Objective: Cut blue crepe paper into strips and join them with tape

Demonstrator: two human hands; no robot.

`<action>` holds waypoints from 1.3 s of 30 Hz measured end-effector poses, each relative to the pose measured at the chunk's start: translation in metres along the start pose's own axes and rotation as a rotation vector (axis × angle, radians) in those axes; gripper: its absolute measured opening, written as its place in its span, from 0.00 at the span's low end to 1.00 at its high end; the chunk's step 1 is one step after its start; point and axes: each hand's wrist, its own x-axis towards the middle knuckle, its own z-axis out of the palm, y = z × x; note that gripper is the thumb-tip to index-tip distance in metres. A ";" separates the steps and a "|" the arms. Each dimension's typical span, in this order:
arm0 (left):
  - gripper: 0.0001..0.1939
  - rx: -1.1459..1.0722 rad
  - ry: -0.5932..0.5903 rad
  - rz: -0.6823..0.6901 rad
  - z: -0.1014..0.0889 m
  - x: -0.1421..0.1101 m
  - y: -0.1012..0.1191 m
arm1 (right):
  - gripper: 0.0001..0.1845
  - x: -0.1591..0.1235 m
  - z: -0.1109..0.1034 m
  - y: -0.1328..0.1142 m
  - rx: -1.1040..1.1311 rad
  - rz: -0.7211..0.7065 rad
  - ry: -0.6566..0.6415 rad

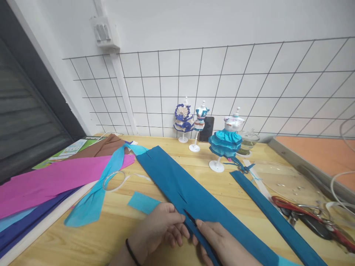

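Note:
A long strip of dark teal crepe paper (188, 181) lies slantwise across the table before me. My left hand (166, 225) pinches its near edge between thumb and forefinger; a black band circles that wrist. My right hand (219, 240) is closed around dark scissors (190, 217), whose pointed blade lies against the paper just right of my left fingertips. The handles are hidden by the hand. Below the blade, a narrow strip of the teal paper runs beneath my right hand. A small light-blue paper piece (142, 202) lies just beyond my left hand.
Pink paper (55, 179), a twisted light-blue strip (97, 192) and a white ring (114, 181) lie left. Small dress forms, including one in a teal skirt (225, 142), stand behind. At right are a folded teal strip (274, 210), a red cord (288, 202) and a glass cup (248, 142).

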 end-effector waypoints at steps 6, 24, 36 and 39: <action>0.15 0.005 0.006 -0.016 0.002 -0.001 0.001 | 0.28 0.002 0.001 0.003 0.019 0.038 0.003; 0.17 -0.028 0.004 -0.002 -0.005 0.001 0.002 | 0.29 0.005 0.001 0.006 0.008 -0.005 0.003; 0.16 -0.033 0.001 0.022 -0.008 0.001 0.000 | 0.31 0.000 0.000 0.000 0.005 0.131 0.013; 0.16 -0.041 0.008 0.021 -0.007 0.000 0.001 | 0.30 -0.003 -0.003 -0.002 -0.030 0.148 -0.004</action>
